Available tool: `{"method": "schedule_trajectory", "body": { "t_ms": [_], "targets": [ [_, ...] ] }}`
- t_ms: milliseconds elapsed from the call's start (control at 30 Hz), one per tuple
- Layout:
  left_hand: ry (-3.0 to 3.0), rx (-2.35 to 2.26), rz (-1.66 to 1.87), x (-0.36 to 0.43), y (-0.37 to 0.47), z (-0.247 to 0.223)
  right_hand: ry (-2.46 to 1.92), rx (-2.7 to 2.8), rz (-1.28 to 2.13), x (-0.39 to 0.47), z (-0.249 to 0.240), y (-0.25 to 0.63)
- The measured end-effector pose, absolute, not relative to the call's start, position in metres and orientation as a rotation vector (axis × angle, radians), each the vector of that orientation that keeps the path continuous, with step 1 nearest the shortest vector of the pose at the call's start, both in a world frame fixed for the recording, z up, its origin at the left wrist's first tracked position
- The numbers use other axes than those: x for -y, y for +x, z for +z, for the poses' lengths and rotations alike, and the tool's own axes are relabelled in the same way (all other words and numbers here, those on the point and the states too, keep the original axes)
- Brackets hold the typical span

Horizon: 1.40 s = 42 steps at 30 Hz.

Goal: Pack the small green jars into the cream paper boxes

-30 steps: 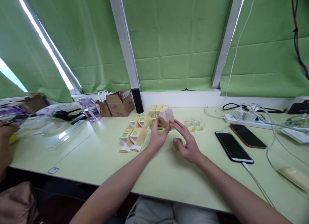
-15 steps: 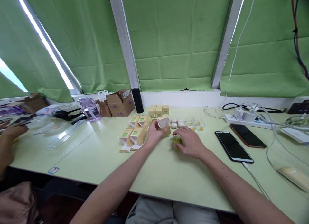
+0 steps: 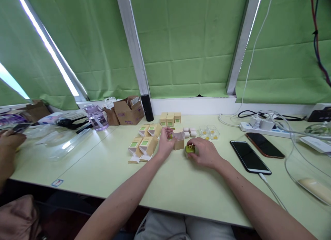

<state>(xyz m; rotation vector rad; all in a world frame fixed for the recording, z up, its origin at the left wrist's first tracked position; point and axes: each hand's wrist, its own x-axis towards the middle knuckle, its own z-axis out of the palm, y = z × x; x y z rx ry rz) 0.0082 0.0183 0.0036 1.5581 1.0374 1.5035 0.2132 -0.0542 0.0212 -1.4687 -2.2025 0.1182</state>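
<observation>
An opened small cardboard box (image 3: 179, 143) stands on the table near the middle, its white inside showing at the top. My left hand (image 3: 165, 141) is at its left side, fingers curled against it. My right hand (image 3: 203, 152) has its fingers closed around a small green-yellow item (image 3: 190, 149), just right of the box. Several open boxes with green labels (image 3: 148, 146) lie left of my left hand. Three closed boxes (image 3: 170, 119) stand in a row behind. White round pieces (image 3: 190, 132) and clear cups with yellow centres (image 3: 209, 132) sit beyond my right hand.
Two phones (image 3: 250, 157) (image 3: 266, 145) and a power strip (image 3: 266, 129) with cables are at the right. A purple bottle (image 3: 96, 117), a brown carton (image 3: 129, 110) and a black cylinder (image 3: 147, 108) stand at the back left. Another person's hand (image 3: 11, 140) is at the far left.
The small box has come down upright onto the table and slightly right. My left hand has shifted to its left side. The green-yellow item shows more clearly in my right hand.
</observation>
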Motion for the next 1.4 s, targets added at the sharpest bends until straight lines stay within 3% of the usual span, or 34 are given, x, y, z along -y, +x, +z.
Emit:
{"method": "schedule_trajectory", "body": {
  "t_ms": [367, 733, 1067, 1400],
  "targets": [
    [1.639, -1.127, 1.551, -0.014, 0.008, 0.012, -1.521, 2.087, 0.33, 0.052, 0.02, 0.214],
    [1.402, -1.087, 1.443, -0.022, 0.004, 0.009, -1.448, 2.171, 0.169, 0.052, 0.016, 0.218],
    [1.282, -0.951, 1.333, -0.009, 0.006, 0.018, -1.01, 1.657, 0.126, 0.047, 0.013, 0.222],
    [1.317, -0.835, 1.254, 0.003, 0.016, 0.017, -1.002, 1.542, 0.287, 0.053, 0.017, 0.207]
  ]
}}
